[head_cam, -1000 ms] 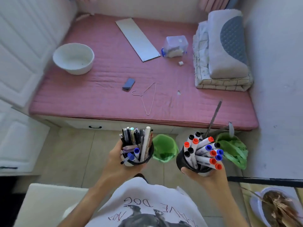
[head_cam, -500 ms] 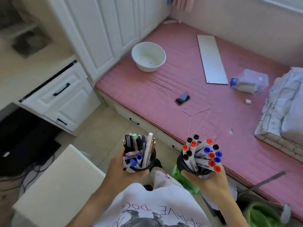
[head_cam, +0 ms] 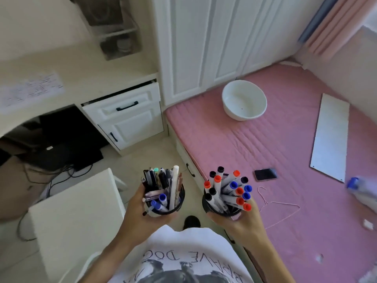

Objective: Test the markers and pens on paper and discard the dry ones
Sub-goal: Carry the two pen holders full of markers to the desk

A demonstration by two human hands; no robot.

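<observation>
My left hand point(head_cam: 140, 213) grips a black cup of pens point(head_cam: 163, 190), which holds several dark pens, a white stick-like pen and blue-capped markers. A second black cup of markers point(head_cam: 226, 190), with red, blue and black caps, sits in the grip of my right hand point(head_cam: 242, 221). I hold both cups upright in front of my chest, above the floor. On the cream desk point(head_cam: 85, 78) at the upper left lies a sheet of paper point(head_cam: 30, 90) with faint writing.
A white chair or stool point(head_cam: 75, 213) stands at the lower left below the desk. White drawers point(head_cam: 126, 117) and wardrobe doors fill the middle. On the pink mattress point(head_cam: 285, 152) to the right lie a white bowl point(head_cam: 244, 103), a phone point(head_cam: 265, 174), a wire hanger point(head_cam: 279, 207) and a white board point(head_cam: 331, 137).
The view has swung left, from the mattress and green bins towards the desk and drawers. Both hands keep the same hold on the cups in front of me.
</observation>
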